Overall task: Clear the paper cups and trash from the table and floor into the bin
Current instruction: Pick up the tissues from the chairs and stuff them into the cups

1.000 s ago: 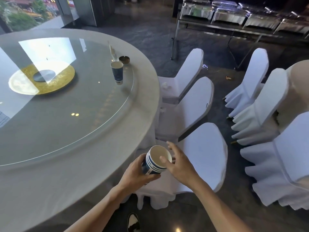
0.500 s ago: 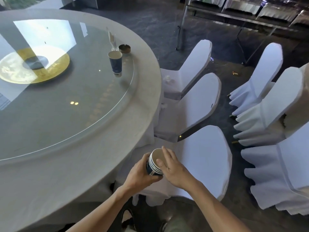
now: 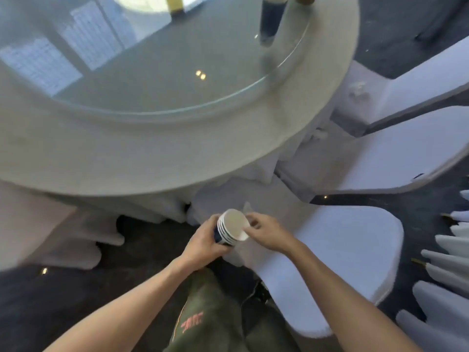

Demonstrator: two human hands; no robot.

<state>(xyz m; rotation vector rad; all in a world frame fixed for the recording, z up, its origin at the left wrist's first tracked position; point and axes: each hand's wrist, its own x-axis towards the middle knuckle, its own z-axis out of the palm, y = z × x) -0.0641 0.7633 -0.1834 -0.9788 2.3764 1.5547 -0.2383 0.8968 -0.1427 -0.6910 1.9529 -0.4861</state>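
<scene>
A stack of nested paper cups [image 3: 232, 228], blue with white rims, is held tilted in front of my body, below the table edge. My left hand [image 3: 204, 243] is wrapped around the stack's base. My right hand [image 3: 266, 231] touches the top rim with thumb and fingertips. One more blue paper cup [image 3: 270, 19] stands blurred on the glass turntable near the far right of the round table [image 3: 152, 153]. No bin is in view.
White-covered chairs [image 3: 355, 245] stand close on my right, with more chairs [image 3: 418, 148] along the table edge and at the far right. The white tablecloth hangs down to a dark floor [image 3: 50, 301]. My green trousers [image 3: 203, 313] show below.
The view has tilted sharply downward and blurred. Both hands kept hold of the cup stack. My right hand's fingers shifted from over the mouth to the rim's right side.
</scene>
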